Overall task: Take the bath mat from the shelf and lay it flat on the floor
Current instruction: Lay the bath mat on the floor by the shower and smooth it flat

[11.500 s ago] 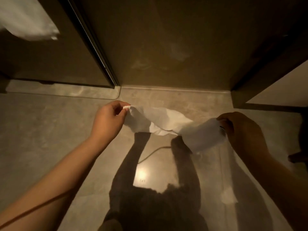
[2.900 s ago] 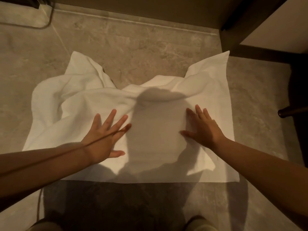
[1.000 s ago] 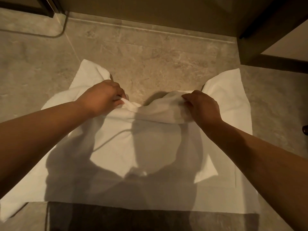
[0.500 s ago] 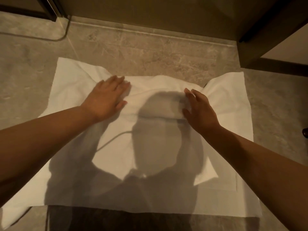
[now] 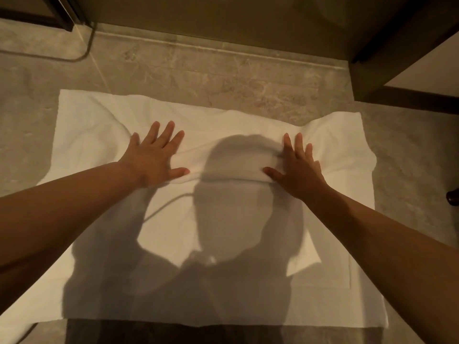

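Observation:
The white bath mat (image 5: 223, 120) lies spread on the grey tiled floor (image 5: 223, 75), nearly flat. A low fold runs across it between my hands, and its far right corner is wrinkled. My left hand (image 5: 155, 157) presses palm-down on the mat's left half with the fingers spread. On the right half, my right hand (image 5: 296, 167) rests flat at the end of the fold, fingers apart. Neither hand holds anything. My shadow covers the mat's middle and near part.
A wall base runs along the far side of the floor. A dark frame and a curved threshold (image 5: 84, 45) stand at the far left. A dark cabinet or door frame (image 5: 387, 70) stands at the far right. A small dark object (image 5: 453, 197) is at the right edge.
A second ago both hands pinched a raised fold of the mat. They have let go, opened flat, and pushed the mat's far edge away, spreading the left corner out.

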`<state>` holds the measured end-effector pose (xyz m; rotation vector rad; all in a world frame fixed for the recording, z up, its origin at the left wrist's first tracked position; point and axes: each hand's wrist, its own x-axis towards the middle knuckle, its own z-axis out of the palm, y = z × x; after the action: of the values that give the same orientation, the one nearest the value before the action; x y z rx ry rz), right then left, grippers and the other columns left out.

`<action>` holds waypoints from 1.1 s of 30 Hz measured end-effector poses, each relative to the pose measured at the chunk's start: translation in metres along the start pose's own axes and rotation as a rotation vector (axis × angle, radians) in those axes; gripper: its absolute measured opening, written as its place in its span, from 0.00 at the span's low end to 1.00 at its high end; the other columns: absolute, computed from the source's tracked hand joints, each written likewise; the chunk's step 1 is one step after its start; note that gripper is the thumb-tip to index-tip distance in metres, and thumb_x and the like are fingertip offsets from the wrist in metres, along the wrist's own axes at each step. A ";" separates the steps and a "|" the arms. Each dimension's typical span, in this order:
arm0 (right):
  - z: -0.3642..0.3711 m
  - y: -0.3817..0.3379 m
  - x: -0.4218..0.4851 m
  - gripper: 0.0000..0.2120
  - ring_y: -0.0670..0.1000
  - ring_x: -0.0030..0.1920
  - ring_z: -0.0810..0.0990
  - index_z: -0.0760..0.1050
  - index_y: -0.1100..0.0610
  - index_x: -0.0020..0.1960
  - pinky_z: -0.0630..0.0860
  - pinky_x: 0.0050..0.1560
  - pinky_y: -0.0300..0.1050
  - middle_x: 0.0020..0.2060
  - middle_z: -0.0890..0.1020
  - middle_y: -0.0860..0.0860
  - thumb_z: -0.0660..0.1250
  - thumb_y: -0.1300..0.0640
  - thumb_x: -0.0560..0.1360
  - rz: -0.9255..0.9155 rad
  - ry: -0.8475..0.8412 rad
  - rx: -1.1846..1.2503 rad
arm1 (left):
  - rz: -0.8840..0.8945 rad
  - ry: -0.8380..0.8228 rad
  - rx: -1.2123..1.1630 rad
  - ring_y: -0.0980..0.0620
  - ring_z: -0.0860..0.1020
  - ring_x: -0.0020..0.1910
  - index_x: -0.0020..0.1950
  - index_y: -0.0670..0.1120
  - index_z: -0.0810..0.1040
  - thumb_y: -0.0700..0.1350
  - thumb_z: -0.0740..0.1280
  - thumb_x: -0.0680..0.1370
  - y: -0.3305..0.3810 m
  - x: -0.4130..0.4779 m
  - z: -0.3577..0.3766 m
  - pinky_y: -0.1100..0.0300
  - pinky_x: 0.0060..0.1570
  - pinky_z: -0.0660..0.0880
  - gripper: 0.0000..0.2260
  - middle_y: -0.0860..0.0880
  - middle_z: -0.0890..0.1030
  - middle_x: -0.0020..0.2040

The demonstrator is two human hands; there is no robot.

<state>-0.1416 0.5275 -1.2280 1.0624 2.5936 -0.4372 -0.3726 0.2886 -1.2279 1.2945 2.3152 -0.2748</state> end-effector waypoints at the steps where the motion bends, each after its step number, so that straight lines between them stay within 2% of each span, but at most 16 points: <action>1: -0.001 0.000 0.002 0.45 0.64 0.74 0.42 0.38 0.47 0.76 0.53 0.68 0.68 0.76 0.40 0.53 0.57 0.30 0.70 -0.003 -0.014 -0.007 | -0.003 -0.004 -0.010 0.46 0.35 0.74 0.75 0.53 0.35 0.71 0.50 0.72 -0.001 0.002 0.000 0.38 0.70 0.47 0.41 0.50 0.34 0.76; 6: -0.006 0.003 0.020 0.49 0.63 0.74 0.39 0.38 0.44 0.75 0.49 0.67 0.71 0.76 0.38 0.49 0.60 0.27 0.66 -0.006 -0.074 -0.020 | -0.034 -0.051 -0.063 0.47 0.30 0.72 0.73 0.56 0.30 0.78 0.51 0.63 -0.010 0.013 -0.002 0.35 0.69 0.42 0.50 0.52 0.28 0.73; 12: -0.010 0.010 0.039 0.57 0.65 0.73 0.36 0.35 0.42 0.74 0.49 0.64 0.76 0.75 0.35 0.48 0.63 0.23 0.57 -0.017 -0.114 -0.022 | -0.045 -0.069 -0.051 0.46 0.28 0.71 0.71 0.55 0.27 0.82 0.50 0.53 -0.016 0.024 -0.008 0.33 0.67 0.41 0.58 0.51 0.26 0.72; 18: -0.005 0.021 0.047 0.58 0.63 0.73 0.34 0.34 0.41 0.73 0.45 0.63 0.77 0.75 0.35 0.51 0.58 0.19 0.55 -0.037 -0.074 -0.072 | -0.063 -0.002 -0.067 0.48 0.29 0.72 0.73 0.55 0.30 0.79 0.35 0.61 -0.020 0.030 -0.003 0.34 0.68 0.41 0.46 0.52 0.28 0.73; 21: -0.003 0.025 0.048 0.57 0.63 0.73 0.33 0.34 0.42 0.73 0.43 0.63 0.77 0.75 0.35 0.52 0.56 0.19 0.56 -0.065 -0.062 -0.094 | -0.059 0.014 -0.015 0.48 0.29 0.72 0.73 0.55 0.30 0.78 0.34 0.63 -0.020 0.031 0.000 0.34 0.69 0.42 0.45 0.52 0.28 0.73; 24: -0.008 0.030 0.046 0.53 0.61 0.74 0.35 0.36 0.44 0.74 0.44 0.66 0.76 0.76 0.36 0.52 0.54 0.21 0.60 -0.094 -0.052 -0.125 | -0.060 0.040 -0.006 0.47 0.30 0.72 0.73 0.54 0.31 0.78 0.38 0.65 -0.022 0.030 0.001 0.35 0.68 0.41 0.45 0.50 0.29 0.74; 26: -0.008 0.030 0.037 0.48 0.58 0.74 0.36 0.38 0.47 0.75 0.44 0.68 0.72 0.76 0.38 0.52 0.52 0.24 0.66 -0.101 0.036 -0.076 | 0.013 0.198 -0.030 0.47 0.34 0.74 0.75 0.51 0.35 0.75 0.42 0.69 -0.017 0.024 0.001 0.37 0.69 0.42 0.43 0.47 0.35 0.76; 28: 0.000 0.026 0.018 0.42 0.56 0.75 0.38 0.42 0.48 0.76 0.42 0.70 0.68 0.77 0.42 0.53 0.51 0.28 0.71 -0.051 0.204 -0.007 | 0.187 0.396 -0.012 0.46 0.43 0.76 0.77 0.48 0.45 0.69 0.46 0.74 -0.002 0.016 0.001 0.39 0.70 0.45 0.38 0.45 0.47 0.78; 29: 0.007 0.024 0.007 0.39 0.57 0.75 0.38 0.43 0.48 0.76 0.41 0.70 0.66 0.77 0.43 0.53 0.50 0.30 0.73 -0.004 0.274 0.024 | 0.288 0.442 0.037 0.45 0.48 0.76 0.77 0.48 0.49 0.65 0.48 0.76 0.009 0.012 0.002 0.39 0.70 0.47 0.35 0.44 0.52 0.77; 31: 0.022 0.020 -0.016 0.37 0.57 0.75 0.38 0.43 0.48 0.76 0.41 0.70 0.67 0.77 0.43 0.54 0.47 0.31 0.74 0.076 0.302 0.077 | 0.457 0.414 0.116 0.42 0.53 0.75 0.76 0.47 0.56 0.60 0.49 0.78 0.030 0.009 0.009 0.38 0.70 0.50 0.30 0.43 0.56 0.76; 33: 0.032 0.022 -0.028 0.36 0.58 0.74 0.36 0.41 0.47 0.76 0.42 0.69 0.70 0.77 0.42 0.53 0.44 0.30 0.74 0.127 0.233 0.098 | 0.503 0.331 0.105 0.42 0.52 0.75 0.76 0.46 0.57 0.59 0.48 0.78 0.042 0.009 0.018 0.38 0.70 0.49 0.29 0.43 0.56 0.76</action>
<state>-0.1013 0.5124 -1.2497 1.3774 2.7063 -0.4368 -0.3359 0.3101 -1.2456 2.0466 2.1474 -0.0124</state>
